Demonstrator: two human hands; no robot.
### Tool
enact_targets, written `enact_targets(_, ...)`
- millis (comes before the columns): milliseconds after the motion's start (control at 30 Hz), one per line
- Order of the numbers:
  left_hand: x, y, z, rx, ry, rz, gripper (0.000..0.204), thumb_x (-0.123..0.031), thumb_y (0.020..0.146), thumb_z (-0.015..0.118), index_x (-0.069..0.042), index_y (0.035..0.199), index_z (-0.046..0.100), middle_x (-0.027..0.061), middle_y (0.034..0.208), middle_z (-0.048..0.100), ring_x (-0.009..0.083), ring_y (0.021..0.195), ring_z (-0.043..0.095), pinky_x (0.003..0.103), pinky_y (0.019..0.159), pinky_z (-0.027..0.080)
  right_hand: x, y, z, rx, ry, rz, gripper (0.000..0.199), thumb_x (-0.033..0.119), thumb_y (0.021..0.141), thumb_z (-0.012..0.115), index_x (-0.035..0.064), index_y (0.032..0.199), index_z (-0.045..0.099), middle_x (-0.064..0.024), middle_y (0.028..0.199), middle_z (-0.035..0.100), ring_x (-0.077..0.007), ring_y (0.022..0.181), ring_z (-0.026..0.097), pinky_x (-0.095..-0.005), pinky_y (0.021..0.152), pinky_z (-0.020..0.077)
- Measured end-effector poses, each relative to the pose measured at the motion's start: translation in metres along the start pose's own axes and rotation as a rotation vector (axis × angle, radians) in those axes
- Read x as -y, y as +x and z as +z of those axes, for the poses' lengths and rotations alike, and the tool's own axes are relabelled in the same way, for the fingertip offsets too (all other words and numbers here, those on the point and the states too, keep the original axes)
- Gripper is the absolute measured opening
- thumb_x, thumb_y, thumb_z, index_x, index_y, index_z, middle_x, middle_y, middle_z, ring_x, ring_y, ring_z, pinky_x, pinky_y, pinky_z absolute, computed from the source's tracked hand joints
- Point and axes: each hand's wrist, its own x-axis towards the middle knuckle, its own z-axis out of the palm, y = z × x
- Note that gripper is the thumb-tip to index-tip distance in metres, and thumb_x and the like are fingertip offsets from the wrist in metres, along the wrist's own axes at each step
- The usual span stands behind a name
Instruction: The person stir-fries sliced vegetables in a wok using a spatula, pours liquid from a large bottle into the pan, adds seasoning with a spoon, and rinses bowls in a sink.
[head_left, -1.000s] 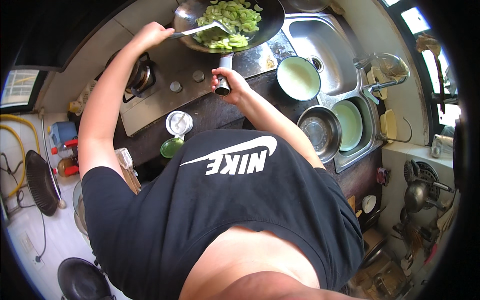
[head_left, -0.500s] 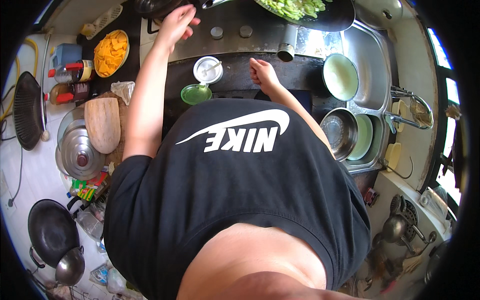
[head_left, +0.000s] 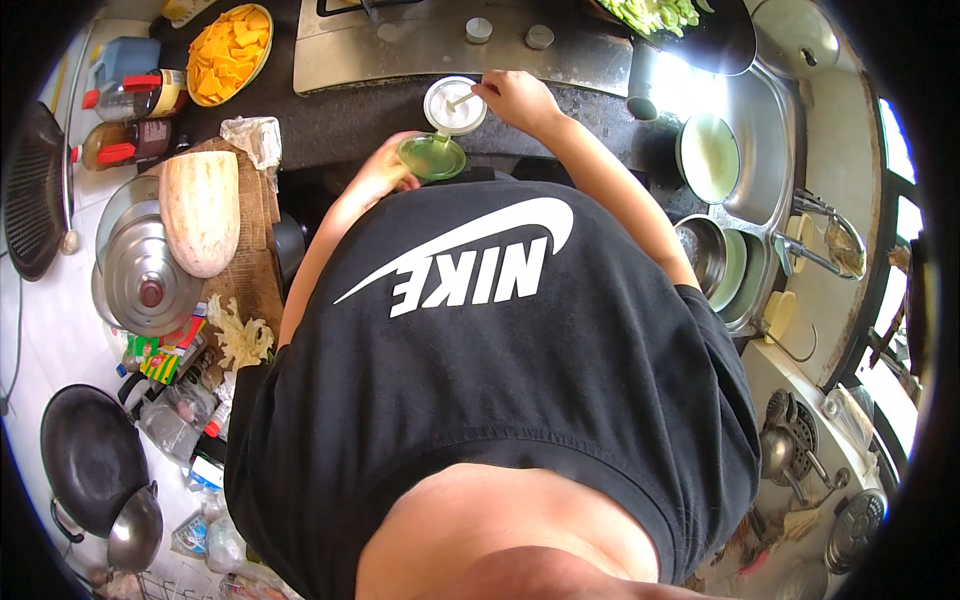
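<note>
A small round jar [head_left: 436,94] with white grains inside stands on the dark counter edge in front of the stove. Its green lid [head_left: 432,157] hangs open on the near side. My left hand [head_left: 378,172] grips the lid's left edge, fingers curled around it. My right hand [head_left: 522,102] is closed in a pinch on the handle of a small spoon [head_left: 461,101], whose other end rests in the white contents.
Orange slices fill a plate [head_left: 268,52] at the far left, near bottles [head_left: 135,92]. A cut gourd [head_left: 200,212] lies beside a steel pot lid [head_left: 150,270]. At the far right are a pan [head_left: 725,40] of green vegetables, the sink [head_left: 762,105] and an enamel bowl [head_left: 708,158].
My left hand has come back from over the stove to the green lid. The right hand has moved to the jar and taken hold of the spoon. The view has shifted slightly.
</note>
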Motion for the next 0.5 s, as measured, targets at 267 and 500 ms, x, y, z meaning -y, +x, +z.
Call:
enact_targets(267,0.011,0.018,0.033,0.207,-0.52,-0.007,0.021,-0.017,0.079,0.055,-0.009,0.099,0.053,0.0012,0.093,0.054,0.008,0.075,0.05,0.022,0.066,0.039,0.005,-0.031,-0.001,-0.175,-0.433,-0.248,0.015,0.025,0.075,0.052,0.01,0.076,0.055,-0.0072,0.068,0.056,-0.0211,0.06,0.059,-0.0301,0.048,0.0467)
enact_targets(500,0.047,0.042,0.028,0.049,-0.401,0.242,0.022,-0.015,0.082,0.049,-0.002,0.1,0.052,0.0023,0.096,0.054,0.0086,0.082,0.048,0.022,0.072,0.037,0.017,-0.027,0.015,-0.28,0.038,-0.053,0.018,0.019,0.076,0.054,0.0056,0.087,0.06,-0.0113,0.074,0.058,-0.0277,0.063,0.057,-0.0339,0.057,0.0458)
